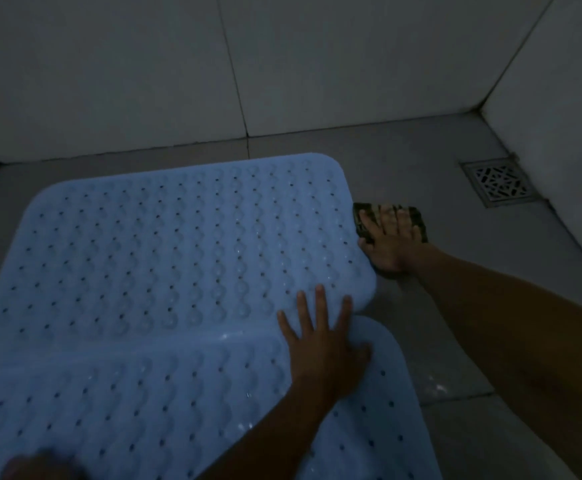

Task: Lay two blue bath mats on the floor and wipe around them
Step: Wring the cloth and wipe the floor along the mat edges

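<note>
Hands first: the left hand [320,337] lies flat with fingers spread wide, palm down where the two blue bath mats meet, fingertips on the far bath mat [165,251] and the heel of the palm on the near bath mat [137,410]. It grips nothing. The right hand [391,242], right of centre in the frame, presses down with fingers fanned over a dark patterned sponge [364,221], pinning it flat to the floor [431,188] just beside the right edge of the far mat. Whether the thumb curls under the sponge I cannot tell in this dim light.

Both mats lie on the grey tiled floor. The far one fills the middle left of the frame, the near one runs across the lower left, and their long edges touch or slightly overlap under the left palm. Each is studded with rows of small holes and raised bubbles. Wet glints show on the near mat and on the floor at lower right.

A square metal floor drain [499,181] sits at the upper right, close to the tiled wall [109,71]. No writing or labels can be read.
</note>
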